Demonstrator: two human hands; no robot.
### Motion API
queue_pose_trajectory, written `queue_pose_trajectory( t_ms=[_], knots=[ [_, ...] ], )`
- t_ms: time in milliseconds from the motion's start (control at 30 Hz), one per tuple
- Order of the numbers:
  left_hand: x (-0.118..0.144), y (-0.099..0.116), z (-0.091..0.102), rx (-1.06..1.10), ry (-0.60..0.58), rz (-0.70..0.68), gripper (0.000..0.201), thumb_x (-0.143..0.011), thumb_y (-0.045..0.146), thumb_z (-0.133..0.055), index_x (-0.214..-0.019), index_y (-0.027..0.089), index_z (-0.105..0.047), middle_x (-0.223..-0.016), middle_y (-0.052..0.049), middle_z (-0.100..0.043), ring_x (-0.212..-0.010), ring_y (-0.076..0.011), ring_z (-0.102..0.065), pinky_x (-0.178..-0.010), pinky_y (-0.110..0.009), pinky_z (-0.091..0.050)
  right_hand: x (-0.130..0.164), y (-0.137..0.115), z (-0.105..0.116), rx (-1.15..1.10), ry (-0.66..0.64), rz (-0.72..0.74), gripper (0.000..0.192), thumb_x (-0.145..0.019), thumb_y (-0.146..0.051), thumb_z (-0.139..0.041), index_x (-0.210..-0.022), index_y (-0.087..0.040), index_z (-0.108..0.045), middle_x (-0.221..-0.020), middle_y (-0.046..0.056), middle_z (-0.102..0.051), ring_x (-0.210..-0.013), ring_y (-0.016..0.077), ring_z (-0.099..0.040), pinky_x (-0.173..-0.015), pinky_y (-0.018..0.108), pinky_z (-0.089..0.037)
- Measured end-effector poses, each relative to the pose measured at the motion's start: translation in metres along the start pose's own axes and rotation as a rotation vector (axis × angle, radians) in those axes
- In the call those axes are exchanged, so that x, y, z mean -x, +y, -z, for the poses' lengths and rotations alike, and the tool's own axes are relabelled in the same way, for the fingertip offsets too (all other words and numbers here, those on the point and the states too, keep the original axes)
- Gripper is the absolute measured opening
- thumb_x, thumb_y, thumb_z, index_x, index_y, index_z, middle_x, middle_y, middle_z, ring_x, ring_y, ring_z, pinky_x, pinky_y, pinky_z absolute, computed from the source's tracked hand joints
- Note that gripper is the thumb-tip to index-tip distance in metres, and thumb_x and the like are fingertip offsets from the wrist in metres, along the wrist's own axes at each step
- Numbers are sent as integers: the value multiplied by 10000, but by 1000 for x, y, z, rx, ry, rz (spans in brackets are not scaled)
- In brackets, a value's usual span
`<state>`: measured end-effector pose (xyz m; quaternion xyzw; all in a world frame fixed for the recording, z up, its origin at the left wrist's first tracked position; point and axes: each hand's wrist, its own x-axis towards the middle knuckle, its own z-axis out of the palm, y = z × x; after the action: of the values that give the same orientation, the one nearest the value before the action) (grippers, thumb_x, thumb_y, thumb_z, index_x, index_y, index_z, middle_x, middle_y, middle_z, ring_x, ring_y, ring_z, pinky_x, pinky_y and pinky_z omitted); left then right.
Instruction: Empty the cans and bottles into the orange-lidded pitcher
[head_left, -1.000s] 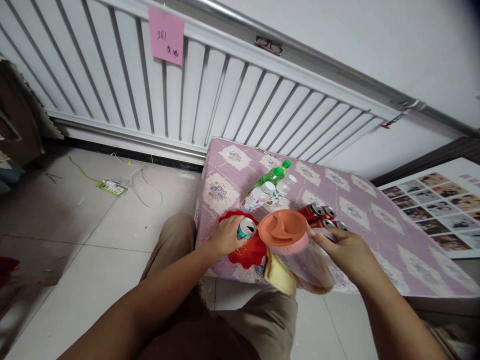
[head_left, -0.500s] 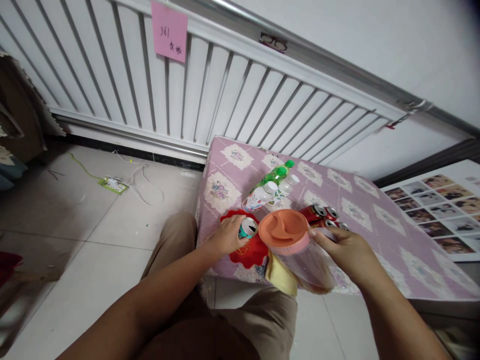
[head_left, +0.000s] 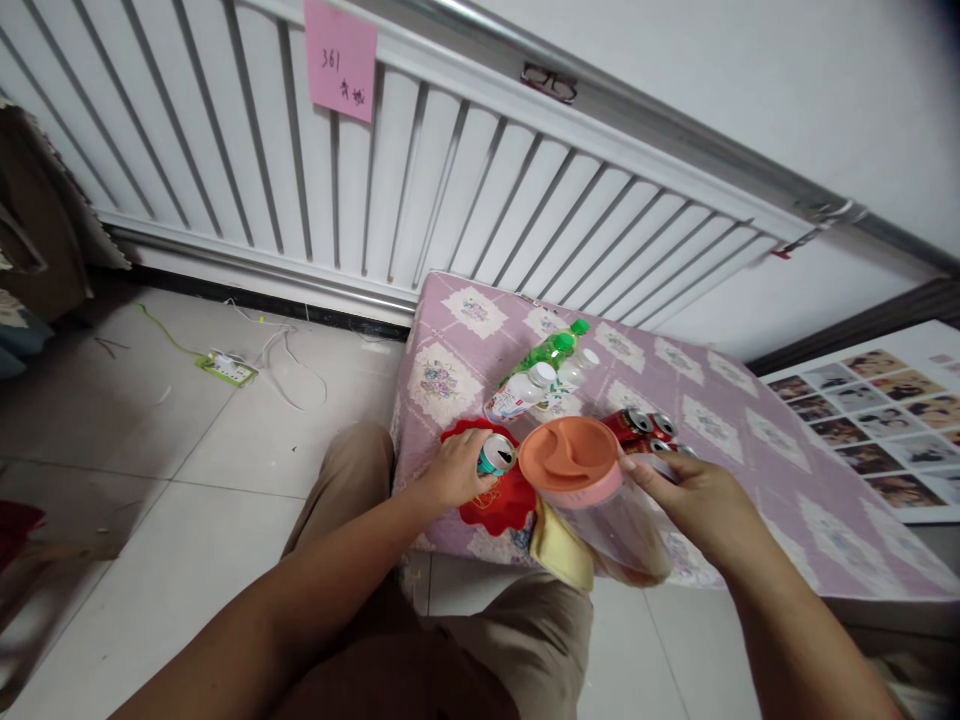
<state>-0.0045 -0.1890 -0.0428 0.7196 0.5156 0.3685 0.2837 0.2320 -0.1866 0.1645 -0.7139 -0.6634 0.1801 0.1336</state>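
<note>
My left hand [head_left: 459, 470] is wrapped round a teal drink can [head_left: 496, 456] with its top opened, held over a red scalloped tray [head_left: 506, 505]. In my right hand [head_left: 686, 495] is the handle of a clear pitcher [head_left: 626, 535] with an orange lid [head_left: 568, 455]. The pitcher is tilted, its lid towards the can, and some brownish liquid shows at its lower end. Whether any liquid runs between pitcher and can, I cannot tell. A yellow cloth [head_left: 561, 548] hangs over the table edge below the pitcher.
Behind the tray stand white bottles [head_left: 521, 390] and green-capped bottles [head_left: 551, 350]. Several red cans [head_left: 637, 425] are grouped behind the pitcher. The flowered cloth [head_left: 705, 420] covers the table, against a white radiator [head_left: 435, 190]. A power strip [head_left: 226, 368] lies on the floor at left.
Hardly anything differs. The pitcher in my right hand has shifted very slightly; my left hand and the can stay in place.
</note>
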Motion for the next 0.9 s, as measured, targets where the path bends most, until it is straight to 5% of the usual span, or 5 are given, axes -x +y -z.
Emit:
queue_pose_trajectory(
  t_ms=[900],
  knots=[
    [0, 3, 9, 3, -21, 46, 644, -783, 227, -755, -1354, 250, -459, -1394, -96, -585, -1314, -285, -549, -1125, -460, -446, 9, -12, 10, -22, 27, -35, 613, -625, -739, -706, -744, -142, -772, -660, 67, -727, -650, 248, -639, -570, 304, -456]
  ],
)
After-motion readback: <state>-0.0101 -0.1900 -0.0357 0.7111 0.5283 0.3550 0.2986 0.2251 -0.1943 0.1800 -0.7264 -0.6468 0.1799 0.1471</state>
